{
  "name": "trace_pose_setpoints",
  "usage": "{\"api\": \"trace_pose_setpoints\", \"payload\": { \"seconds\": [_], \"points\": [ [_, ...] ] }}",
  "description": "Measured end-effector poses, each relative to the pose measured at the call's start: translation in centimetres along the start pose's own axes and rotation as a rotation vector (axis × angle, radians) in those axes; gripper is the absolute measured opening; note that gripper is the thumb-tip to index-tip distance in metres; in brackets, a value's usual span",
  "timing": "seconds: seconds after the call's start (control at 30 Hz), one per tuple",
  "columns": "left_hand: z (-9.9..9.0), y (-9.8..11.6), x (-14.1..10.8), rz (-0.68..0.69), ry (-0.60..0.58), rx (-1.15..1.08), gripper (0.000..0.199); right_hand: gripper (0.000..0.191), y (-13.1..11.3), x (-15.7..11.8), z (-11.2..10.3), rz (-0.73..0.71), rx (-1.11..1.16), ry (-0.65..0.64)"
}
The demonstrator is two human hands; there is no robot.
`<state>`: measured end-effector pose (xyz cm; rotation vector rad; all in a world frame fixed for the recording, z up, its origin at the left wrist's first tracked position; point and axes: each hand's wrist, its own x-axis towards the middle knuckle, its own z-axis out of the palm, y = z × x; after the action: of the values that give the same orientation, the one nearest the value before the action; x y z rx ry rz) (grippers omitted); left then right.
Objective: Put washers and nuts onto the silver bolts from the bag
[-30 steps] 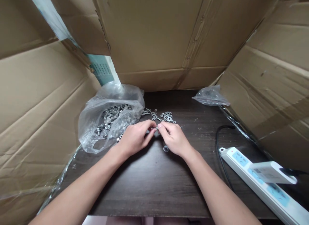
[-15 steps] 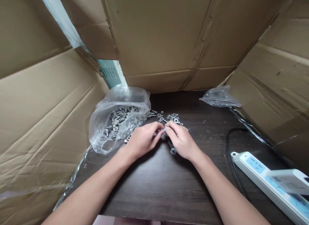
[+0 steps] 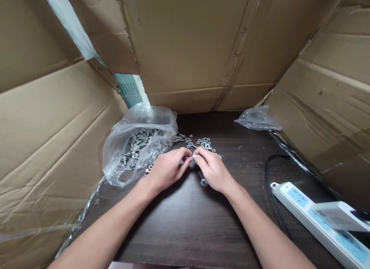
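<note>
My left hand point(image 3: 171, 165) and my right hand point(image 3: 212, 168) meet over the middle of the dark table, fingertips pinched on a small silver bolt point(image 3: 189, 157) that lies level between them. The right fingertips are at its right end. Just beyond the fingers lie loose bolts, nuts and washers point(image 3: 206, 145) in a small spread. A bolt with a washer point(image 3: 204, 182) rests on the table beside my right hand. Left of my left hand, an open clear plastic bag point(image 3: 114, 161) holds many metal bolts.
Cardboard walls point(image 3: 185, 49) enclose the dark table point(image 3: 179, 230) at the back and sides. A second clear bag point(image 3: 257, 118) lies at the back right. A white power strip point(image 3: 312, 215) with a plugged-in adapter and a black cable point(image 3: 269, 176) sit at the right.
The whole view has shifted slightly, so things appear a little further left. Both hands keep the same pinch on the bolt.
</note>
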<state>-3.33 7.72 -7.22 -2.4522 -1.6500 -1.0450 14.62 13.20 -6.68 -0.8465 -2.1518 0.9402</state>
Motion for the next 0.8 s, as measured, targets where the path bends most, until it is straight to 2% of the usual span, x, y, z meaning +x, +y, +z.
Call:
{"api": "trace_pose_setpoints", "payload": {
  "seconds": [0.23,0.5,0.63,0.8],
  "points": [
    [-0.02,-0.06,-0.14,-0.012,-0.007,0.004,0.010,0.036,0.11,-0.02,0.24,0.033,-0.039,-0.014],
    [-0.10,-0.01,-0.10,-0.026,-0.005,-0.010,0.009,0.019,0.00,-0.02,0.01,-0.028,-0.015,0.039],
    [-0.03,-0.02,-0.17,-0.028,-0.013,-0.022,0.010,0.028,0.17,0.03,0.17,-0.043,-0.019,0.022],
    [-0.04,-0.03,-0.19,-0.033,-0.022,-0.017,0.012,0.038,0.46,0.06,0.40,0.004,-0.041,0.008]
  ]
}}
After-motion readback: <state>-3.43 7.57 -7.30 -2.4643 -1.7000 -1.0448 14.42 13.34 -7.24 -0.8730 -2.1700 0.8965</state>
